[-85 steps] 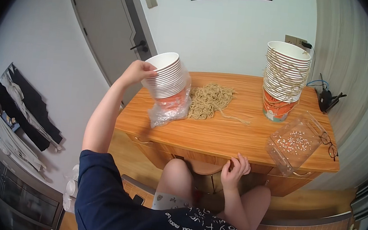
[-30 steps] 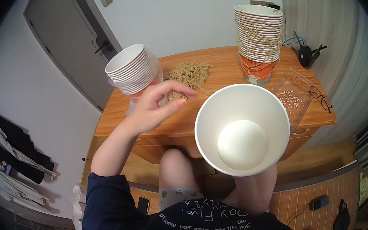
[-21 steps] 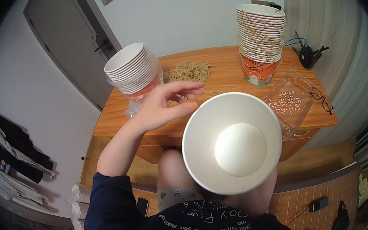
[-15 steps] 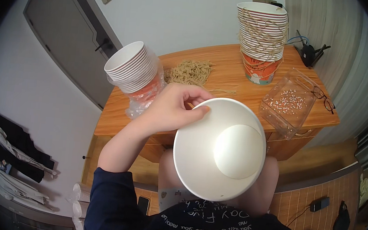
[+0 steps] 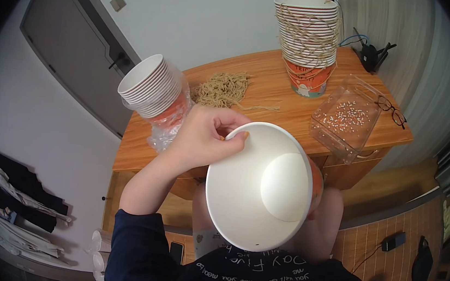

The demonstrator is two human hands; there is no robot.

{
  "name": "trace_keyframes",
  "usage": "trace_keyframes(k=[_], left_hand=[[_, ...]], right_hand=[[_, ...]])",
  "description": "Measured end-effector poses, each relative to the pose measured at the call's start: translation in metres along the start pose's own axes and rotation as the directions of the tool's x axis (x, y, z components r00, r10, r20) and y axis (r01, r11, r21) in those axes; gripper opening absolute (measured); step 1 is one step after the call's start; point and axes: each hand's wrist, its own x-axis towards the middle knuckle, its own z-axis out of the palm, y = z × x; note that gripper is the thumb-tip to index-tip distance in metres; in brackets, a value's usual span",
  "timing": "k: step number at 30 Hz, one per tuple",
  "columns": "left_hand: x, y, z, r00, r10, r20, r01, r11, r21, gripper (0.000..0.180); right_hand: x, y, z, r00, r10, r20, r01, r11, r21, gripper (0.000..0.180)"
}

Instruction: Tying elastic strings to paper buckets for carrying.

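A large white-lined paper bucket (image 5: 236,191) is tilted in front of me, its mouth facing up toward me. My left hand (image 5: 206,138) grips the bucket's upper left rim, thumb inside and fingers outside. A small dark spot shows near the lower rim. Some of the orange printed outside appears at the right edge. My right hand is mostly hidden behind the bucket; only a sliver of skin (image 5: 314,206) shows at its right side, and its fingers cannot be made out.
On the wooden desk (image 5: 255,61) stand a plastic-wrapped bucket stack (image 5: 151,86), a heap of twine (image 5: 222,89), a tall bucket stack (image 5: 306,34) draped with twine loops, a clear box (image 5: 342,120) of small beads, glasses (image 5: 392,111) and a black router (image 5: 373,57). Wrapped stacks (image 5: 102,243) stand lower left.
The bucket has turned slightly to the left, so its orange outside now shows on the right. My left hand keeps its hold on the rim. The whole view has shifted a little.
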Motion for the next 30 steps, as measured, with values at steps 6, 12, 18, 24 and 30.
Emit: trace_keyframes(k=[6,12,18,24,30], left_hand=[[0.006,-0.010,0.005,0.999,-0.039,0.003,0.039,0.992,-0.123,0.015],[0.012,-0.018,0.013,0.997,-0.064,-0.034,0.058,0.985,-0.160,0.012],[0.014,-0.031,0.009,0.997,-0.068,0.033,0.075,0.963,-0.261,0.011],[0.017,-0.038,0.005,0.984,0.156,0.088,-0.107,0.906,-0.410,0.026],[0.018,-0.055,0.011,0.968,0.196,0.156,-0.077,0.824,-0.561,0.024]], right_hand=[[-0.001,-0.005,0.006,1.000,-0.004,-0.020,0.003,0.999,-0.048,0.088],[-0.001,-0.009,0.013,0.999,-0.003,-0.035,-0.001,0.995,-0.098,0.087],[0.000,-0.014,0.020,0.999,-0.001,-0.051,-0.007,0.989,-0.149,0.086],[0.001,-0.017,0.028,0.998,0.004,-0.061,-0.016,0.980,-0.198,0.086],[0.002,-0.021,0.036,0.997,0.009,-0.071,-0.027,0.969,-0.247,0.085]])
